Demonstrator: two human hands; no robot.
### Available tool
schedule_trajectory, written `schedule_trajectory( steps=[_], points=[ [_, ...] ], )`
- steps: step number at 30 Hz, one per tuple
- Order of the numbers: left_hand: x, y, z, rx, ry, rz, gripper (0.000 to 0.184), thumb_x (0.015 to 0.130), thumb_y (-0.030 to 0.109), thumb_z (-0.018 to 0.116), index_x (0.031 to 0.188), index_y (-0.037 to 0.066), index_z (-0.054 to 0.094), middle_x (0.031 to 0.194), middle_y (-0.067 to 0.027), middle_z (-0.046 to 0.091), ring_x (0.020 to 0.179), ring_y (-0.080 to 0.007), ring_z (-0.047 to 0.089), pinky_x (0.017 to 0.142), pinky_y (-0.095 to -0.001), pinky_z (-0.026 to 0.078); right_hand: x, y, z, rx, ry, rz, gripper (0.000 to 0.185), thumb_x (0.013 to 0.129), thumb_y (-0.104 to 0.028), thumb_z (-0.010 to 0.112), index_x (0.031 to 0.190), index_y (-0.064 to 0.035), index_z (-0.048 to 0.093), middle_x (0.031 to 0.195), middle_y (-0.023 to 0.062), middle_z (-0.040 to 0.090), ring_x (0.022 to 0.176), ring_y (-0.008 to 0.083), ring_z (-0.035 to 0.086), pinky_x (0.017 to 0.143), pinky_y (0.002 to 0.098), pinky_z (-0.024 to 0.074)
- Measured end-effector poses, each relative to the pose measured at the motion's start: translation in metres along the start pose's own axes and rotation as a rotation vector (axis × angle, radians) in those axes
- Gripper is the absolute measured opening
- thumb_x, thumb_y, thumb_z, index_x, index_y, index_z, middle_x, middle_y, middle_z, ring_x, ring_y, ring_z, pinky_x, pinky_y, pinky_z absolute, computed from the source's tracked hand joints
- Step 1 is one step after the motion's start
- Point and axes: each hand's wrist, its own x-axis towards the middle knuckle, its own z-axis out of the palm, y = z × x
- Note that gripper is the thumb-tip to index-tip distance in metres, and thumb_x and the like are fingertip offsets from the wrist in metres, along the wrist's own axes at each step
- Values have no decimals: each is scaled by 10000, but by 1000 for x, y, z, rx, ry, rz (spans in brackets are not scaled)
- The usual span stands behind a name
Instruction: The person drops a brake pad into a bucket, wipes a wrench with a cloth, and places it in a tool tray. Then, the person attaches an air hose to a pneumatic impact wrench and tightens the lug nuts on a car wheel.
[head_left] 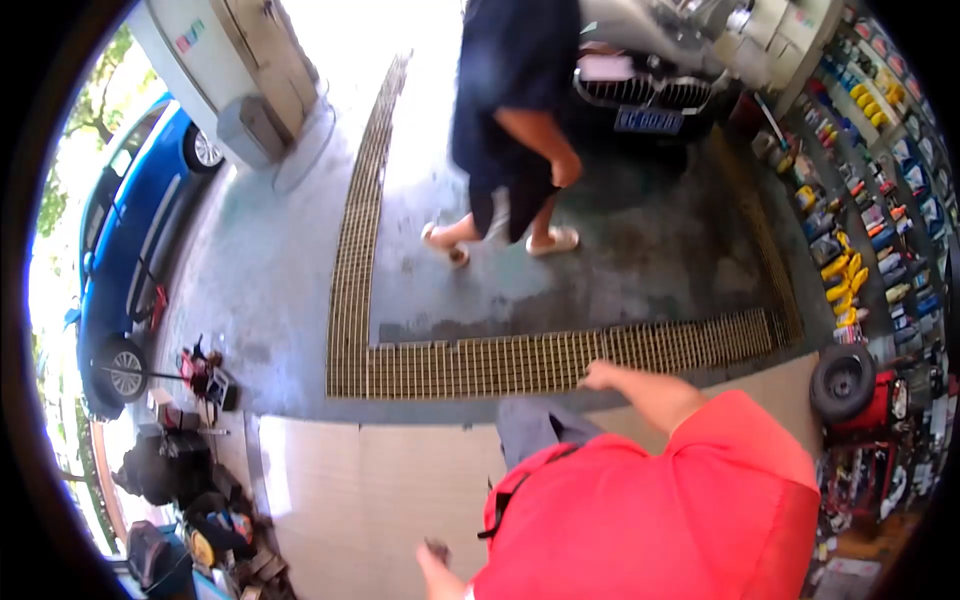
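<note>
My right hand is stretched forward over the floor grating, its fingers curled in, and no object shows in it. My left hand is low in the view, above the tan tiled floor. Its fingers look closed around a small dark patch that I cannot make out. Both arms come from my red shirt, and my grey trouser leg shows beneath. Neither hand touches anything around it.
A person in dark clothes walks across the dark bay floor ahead. Behind stands a car with a dark front. A blue car is at left. Tool-covered shelving and a tyre line the right; clutter lies lower left.
</note>
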Motion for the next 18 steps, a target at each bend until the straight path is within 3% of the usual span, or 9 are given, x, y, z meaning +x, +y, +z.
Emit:
schedule_trajectory(
  steps=[2,4,5,8,12,13,15,16,18],
  points=[
    [56,109,53,50,-123,252,280,868,326,472,687,130,386,552,-13,384,472,-173,397,426,-338,347,1,0,-8,121,-47,139,547,734,-454,605,984,33,615,928,220,623,785,331,618,694,392,498],
    [38,226,118,153,-174,417,345,863,347,501,1033,48,465,880,-101,542,757,-253,554,609,-378,470,32,32,26,63,45,92,495,764,-426,596,860,58,635,798,210,636,662,314,625,607,380,508],
    [47,276,153,216,-218,445,445,868,342,499,1194,57,396,1052,-130,523,898,-273,550,709,-403,479,32,21,16,81,-5,179,488,778,-419,588,807,66,633,746,201,630,621,300,620,563,376,505],
    [35,389,254,293,-299,575,401,877,306,495,1183,66,397,1001,-124,538,842,-254,564,670,-408,487,66,-12,-3,189,-182,408,468,804,-380,592,777,86,624,676,189,612,522,264,604,466,376,487],
    [38,459,345,482,-355,440,389,873,280,522,1168,63,392,934,-121,558,753,-251,581,575,-385,500,108,-139,-89,557,24,444,448,781,-317,647,945,95,587,796,203,622,600,264,616,503,382,501],
    [40,470,350,559,-381,374,406,869,286,527,1179,64,388,941,-124,559,764,-259,583,584,-394,505,157,-143,-90,421,-71,497,488,779,-329,641,1014,91,563,877,205,621,659,276,615,577,380,510],
    [53,501,368,652,-377,253,434,867,295,530,1202,68,373,955,-131,558,788,-277,586,604,-422,511,215,-202,-129,313,141,297,504,773,-369,627,1005,75,578,937,219,618,739,277,624,695,354,496],
    [62,519,373,679,-340,194,444,867,297,527,1214,72,364,964,-133,556,802,-288,587,617,-441,512,227,-257,-182,403,40,294,489,770,-393,617,1002,37,597,964,218,614,821,289,620,725,358,490],
    [90,556,380,472,-276,208,463,880,300,498,1248,87,314,1047,-160,519,836,-321,579,626,-463,512,298,-309,-216,384,173,136,465,766,-381,615,1024,5,603,1002,204,609,968,293,578,817,362,454]
  ],
)
